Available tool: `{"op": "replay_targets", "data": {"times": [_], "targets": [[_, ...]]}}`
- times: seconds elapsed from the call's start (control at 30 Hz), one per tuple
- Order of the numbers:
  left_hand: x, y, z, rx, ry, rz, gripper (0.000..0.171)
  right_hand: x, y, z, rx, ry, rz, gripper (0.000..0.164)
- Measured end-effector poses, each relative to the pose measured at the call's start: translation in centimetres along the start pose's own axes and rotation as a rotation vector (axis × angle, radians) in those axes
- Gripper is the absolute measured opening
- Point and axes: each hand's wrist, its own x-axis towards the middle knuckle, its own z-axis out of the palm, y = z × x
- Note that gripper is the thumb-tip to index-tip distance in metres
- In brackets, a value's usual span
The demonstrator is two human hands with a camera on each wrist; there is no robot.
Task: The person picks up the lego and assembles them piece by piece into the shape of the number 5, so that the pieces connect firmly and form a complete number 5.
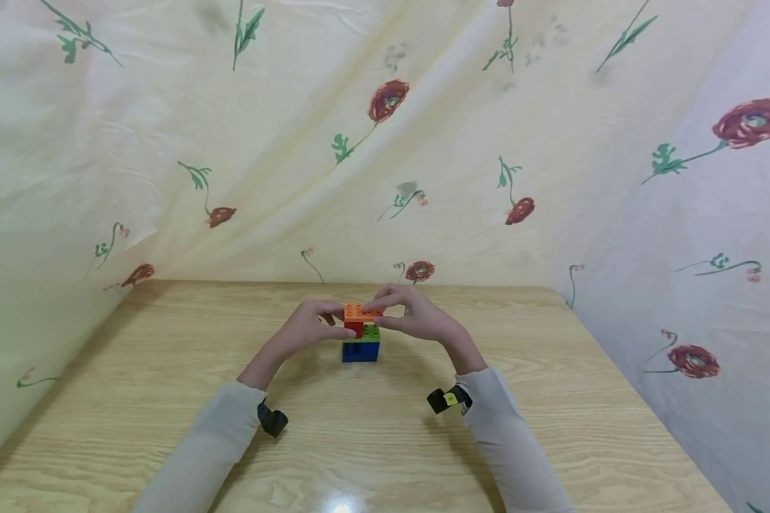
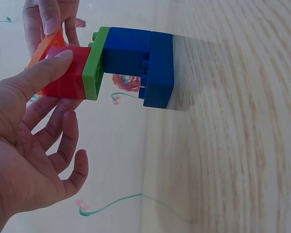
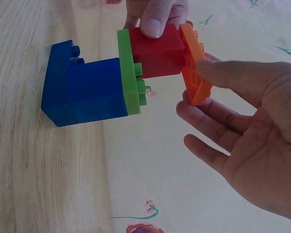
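A small stack of toy building bricks stands on the table. A long blue brick [image 2: 160, 73] lies at the bottom, with a shorter blue brick [image 3: 97, 90] on one end of it. Over that sits a flat green brick [image 2: 94, 68], and a red brick [image 3: 157, 56] rests on one end of the green. My left hand [image 1: 304, 329] pinches the red brick, thumb on its near side. With thumb and fingers, my right hand [image 1: 417, 313] holds a flat orange brick [image 3: 195, 80] at the red brick's top. Whether those two are fully joined I cannot tell.
The wooden table [image 1: 372, 427] stretches to both sides and in front of the stack. A flowered cloth [image 1: 282, 142] hangs behind the table and along its sides. Each wrist wears a small black camera [image 1: 272, 420].
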Motion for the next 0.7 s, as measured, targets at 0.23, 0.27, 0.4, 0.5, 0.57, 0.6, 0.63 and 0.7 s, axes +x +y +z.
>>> {"op": "replay_targets", "data": {"times": [0.23,0.27,0.4,0.5,0.57,0.6,0.63,0.7], "targets": [[-0.06,0.01,-0.02,-0.001,0.000,0.004,0.035,0.20,0.02,0.25,0.013,0.021,0.008,0.027],[-0.09,0.02,-0.03,-0.004,0.000,0.002,0.036,0.23,-0.01,0.31,0.017,0.027,0.011,0.026],[-0.08,0.03,-0.03,-0.014,-0.002,-0.005,0.038,0.30,-0.12,0.47,0.037,0.045,0.027,0.025],[-0.05,0.01,-0.03,-0.016,-0.005,-0.009,0.038,0.31,-0.15,0.48,0.039,0.047,0.031,0.024],[-0.05,0.01,-0.05,-0.016,-0.007,-0.008,0.037,0.34,-0.11,0.47,0.030,0.045,0.029,0.024],[-0.06,0.02,-0.06,-0.017,-0.007,-0.006,0.037,0.35,-0.10,0.46,0.025,0.043,0.028,0.024],[-0.06,0.02,-0.07,-0.018,-0.008,-0.003,0.036,0.36,-0.08,0.44,0.022,0.042,0.027,0.023],[-0.04,0.02,-0.09,-0.017,-0.009,0.003,0.035,0.37,-0.06,0.43,0.012,0.043,0.026,0.023]]}}
